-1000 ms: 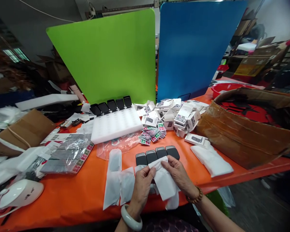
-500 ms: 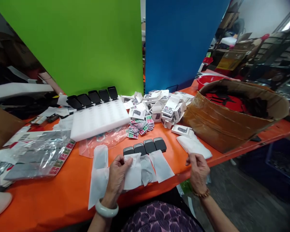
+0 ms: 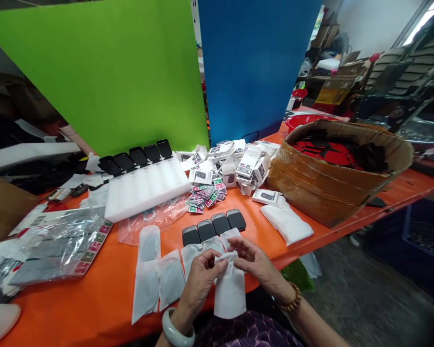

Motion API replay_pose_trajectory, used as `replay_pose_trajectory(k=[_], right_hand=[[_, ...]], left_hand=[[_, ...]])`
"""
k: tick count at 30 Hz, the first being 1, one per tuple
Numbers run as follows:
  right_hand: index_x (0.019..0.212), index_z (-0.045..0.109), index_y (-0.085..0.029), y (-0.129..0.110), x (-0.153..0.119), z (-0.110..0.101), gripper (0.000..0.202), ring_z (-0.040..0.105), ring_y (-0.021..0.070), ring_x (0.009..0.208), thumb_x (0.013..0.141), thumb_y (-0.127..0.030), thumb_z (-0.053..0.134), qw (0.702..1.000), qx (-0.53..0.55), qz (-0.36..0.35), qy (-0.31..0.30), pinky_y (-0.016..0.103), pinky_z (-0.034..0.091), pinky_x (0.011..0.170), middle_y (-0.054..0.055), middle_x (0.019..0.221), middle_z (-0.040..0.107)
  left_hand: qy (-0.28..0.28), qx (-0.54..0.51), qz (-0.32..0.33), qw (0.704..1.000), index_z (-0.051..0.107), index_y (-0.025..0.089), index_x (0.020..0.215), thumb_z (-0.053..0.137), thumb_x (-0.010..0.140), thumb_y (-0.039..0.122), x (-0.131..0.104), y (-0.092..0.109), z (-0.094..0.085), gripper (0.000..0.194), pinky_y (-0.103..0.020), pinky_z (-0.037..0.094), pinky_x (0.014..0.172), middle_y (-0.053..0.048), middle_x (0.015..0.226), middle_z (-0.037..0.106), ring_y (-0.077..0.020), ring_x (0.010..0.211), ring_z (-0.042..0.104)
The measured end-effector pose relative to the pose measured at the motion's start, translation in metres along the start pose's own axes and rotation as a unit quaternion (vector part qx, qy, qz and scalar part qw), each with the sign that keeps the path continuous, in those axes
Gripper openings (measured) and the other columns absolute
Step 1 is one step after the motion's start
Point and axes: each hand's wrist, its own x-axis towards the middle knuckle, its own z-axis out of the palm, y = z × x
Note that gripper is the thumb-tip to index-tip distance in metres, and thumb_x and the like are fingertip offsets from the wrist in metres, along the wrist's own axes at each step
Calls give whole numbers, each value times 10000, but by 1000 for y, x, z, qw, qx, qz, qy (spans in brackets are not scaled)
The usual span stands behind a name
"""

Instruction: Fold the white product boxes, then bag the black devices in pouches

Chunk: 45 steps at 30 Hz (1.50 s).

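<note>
Both hands hold one white foam pouch [image 3: 230, 288] by its top edge, over the near edge of the orange table [image 3: 94, 294]. My left hand [image 3: 202, 278] pinches the pouch's left corner and my right hand [image 3: 251, 260] its right corner. The pouch hangs down toward my lap. Just beyond the hands a row of several black flat devices [image 3: 213, 225] lies on the table. More white pouches [image 3: 159, 279] lie spread out to the left of my left hand.
A white foam tray [image 3: 146, 185] with black devices along its far edge stands in front of a green board [image 3: 101, 82]. Small white boxes [image 3: 235, 166] are piled by the blue board [image 3: 253, 67]. A big cardboard box [image 3: 332, 168] sits right; a pouch stack [image 3: 286, 222] lies beside it.
My right hand, out to the right by the pouch stack half a second ago, has come back to the left hand. Both now hold one pouch, which hangs below the table edge.
</note>
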Motion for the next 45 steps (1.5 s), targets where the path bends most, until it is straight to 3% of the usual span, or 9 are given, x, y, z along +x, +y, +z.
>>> replay_pose_trajectory(k=[8,13,16,20,24,27,29,37,45], right_hand=[[636,522,-169,8,-4,14,431,354,81,528,661,-540,740,998,12,48,-39,216,267,516,-58,565,451],[593,487,-179,13,-11,18,439,329,91,543,671,-535,732,996,69,57,-28,221,272,525,-51,590,398],[597,496,-178,9,-8,16,413,379,105,592,706,-517,706,995,57,48,-68,230,317,565,-32,668,426],[724,583,-181,-1,21,14,302,418,117,613,836,-462,586,981,-133,-4,-140,239,342,576,-21,703,476],[953,586,-192,-10,72,29,126,519,151,754,856,-272,576,894,-422,-113,-101,260,411,680,18,882,565],[1031,571,-163,-9,110,52,272,540,192,926,774,-173,660,790,-586,-131,-125,289,427,785,74,1037,576],[997,596,-138,-6,130,68,328,534,231,962,700,-172,730,753,-631,-118,-143,314,424,796,106,1056,579],[807,666,-120,-1,176,95,386,590,282,917,542,-338,843,658,-717,-39,-227,301,450,717,122,932,656],[1157,555,-132,2,180,102,771,581,331,1043,504,-423,844,620,-742,-32,-255,389,470,827,164,1164,605]], left_hand=[[28,-58,-10,998,605,151,698,719,712,436,-12,-2,-1,308,-223,365,575,21,630,538,-106,583,452],[-54,-214,-95,971,512,176,682,763,669,419,-20,-9,-1,350,-225,365,559,35,608,490,-90,536,439],[-82,-142,-88,983,518,170,683,725,704,439,-22,-7,-15,341,-217,316,537,37,603,461,-85,528,398],[-14,96,6,995,560,165,650,675,736,374,-23,7,-42,254,-226,272,534,40,585,457,-104,552,373],[57,306,75,947,592,181,632,584,753,226,-29,18,-60,129,-250,320,601,13,620,541,-154,627,466],[60,387,109,914,617,199,677,565,729,158,-32,18,-65,85,-262,349,649,-3,671,596,-181,675,523],[60,408,120,903,618,208,687,562,762,193,-33,17,-67,94,-265,360,655,-11,690,608,-189,686,536],[80,420,138,894,613,211,727,486,837,278,-23,10,-82,180,-274,431,681,-28,735,649,-201,718,592],[72,440,174,878,621,208,732,484,833,284,-14,1,-93,187,-253,476,654,-32,729,677,-191,686,629]])
